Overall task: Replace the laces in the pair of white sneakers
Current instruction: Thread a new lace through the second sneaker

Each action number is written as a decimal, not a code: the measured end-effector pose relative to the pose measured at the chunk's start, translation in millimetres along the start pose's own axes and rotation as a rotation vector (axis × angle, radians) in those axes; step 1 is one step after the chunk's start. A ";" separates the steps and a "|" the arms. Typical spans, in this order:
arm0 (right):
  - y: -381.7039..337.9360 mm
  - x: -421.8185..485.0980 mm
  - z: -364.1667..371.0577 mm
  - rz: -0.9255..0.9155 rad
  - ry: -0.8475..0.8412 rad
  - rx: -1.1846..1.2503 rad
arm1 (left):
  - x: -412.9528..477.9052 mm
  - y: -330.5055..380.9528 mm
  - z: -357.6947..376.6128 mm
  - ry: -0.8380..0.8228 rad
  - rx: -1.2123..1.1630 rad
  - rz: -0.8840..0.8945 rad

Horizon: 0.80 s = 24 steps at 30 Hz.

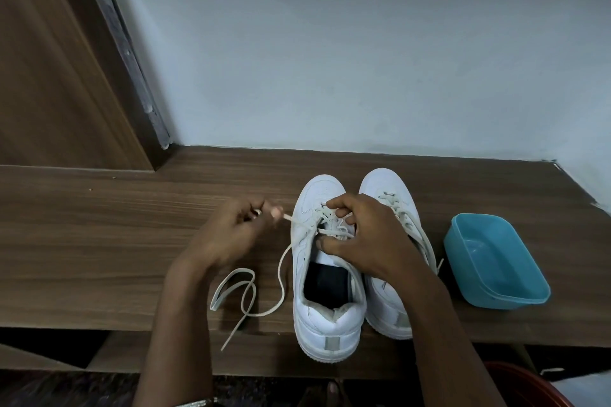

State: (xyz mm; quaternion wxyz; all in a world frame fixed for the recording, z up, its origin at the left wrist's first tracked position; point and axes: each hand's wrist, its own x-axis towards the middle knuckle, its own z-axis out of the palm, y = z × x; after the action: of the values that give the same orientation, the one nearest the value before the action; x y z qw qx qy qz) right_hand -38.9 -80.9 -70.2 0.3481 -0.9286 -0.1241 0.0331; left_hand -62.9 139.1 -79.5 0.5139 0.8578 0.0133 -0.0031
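Observation:
Two white sneakers stand side by side on a brown wooden table, toes pointing away from me. My left hand pinches a stretch of white lace just left of the left sneaker; the rest of that lace trails in loops toward the table's front edge. My right hand grips the crossed lacing and tongue of the left sneaker, and covers part of the right sneaker. The right sneaker keeps its lace through the eyelets.
An empty blue plastic tub sits to the right of the shoes. A grey wall rises behind the table and a brown wooden panel stands at the left. A red object shows at the bottom right.

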 end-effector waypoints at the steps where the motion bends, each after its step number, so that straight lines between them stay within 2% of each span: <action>1: 0.1 0.2 -0.3 0.001 -0.006 -0.001 | 1.1 3.7 2.9 0.070 -0.157 -0.043; 3: 0.0 0.3 -0.5 0.001 -0.012 -0.006 | 4.8 11.4 6.4 0.154 -0.500 -0.121; 9: -0.8 -0.3 0.1 0.002 -0.018 -0.019 | 12.3 11.5 6.3 0.178 -1.506 -0.198; 11: -0.5 -0.2 0.7 0.004 -0.018 -0.018 | 11.8 8.8 7.6 0.177 -1.712 -0.170; 12: -0.2 -0.4 1.0 0.004 -0.017 -0.017 | 10.8 8.6 7.6 0.164 -1.738 -0.165; 14: 0.1 -0.7 1.8 0.003 -0.018 -0.015 | 9.8 8.0 6.3 0.178 -1.654 -0.209; 15: -0.1 -0.7 2.4 0.005 -0.019 -0.016 | 10.1 9.0 6.5 0.209 -1.533 -0.238; 18: -1.2 -0.6 3.6 0.007 -0.017 -0.029 | 12.2 13.8 12.3 0.310 -0.909 -0.213; 20: -1.6 -0.6 4.2 0.005 -0.018 -0.039 | 11.7 13.4 17.2 0.264 -0.534 -0.117; 22: -0.9 -0.6 4.2 0.008 -0.012 -0.031 | 8.8 13.1 20.6 0.148 -0.195 -0.041; 24: -0.4 -0.7 4.0 0.012 -0.003 -0.020 | 6.8 11.9 23.3 0.049 -0.002 -0.019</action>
State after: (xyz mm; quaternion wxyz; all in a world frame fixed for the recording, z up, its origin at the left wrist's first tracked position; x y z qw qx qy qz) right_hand -40.2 -78.3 -72.9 0.3384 -0.9328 -0.1193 0.0351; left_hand -55.5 113.1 -80.2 0.5141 0.8569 0.0340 0.0134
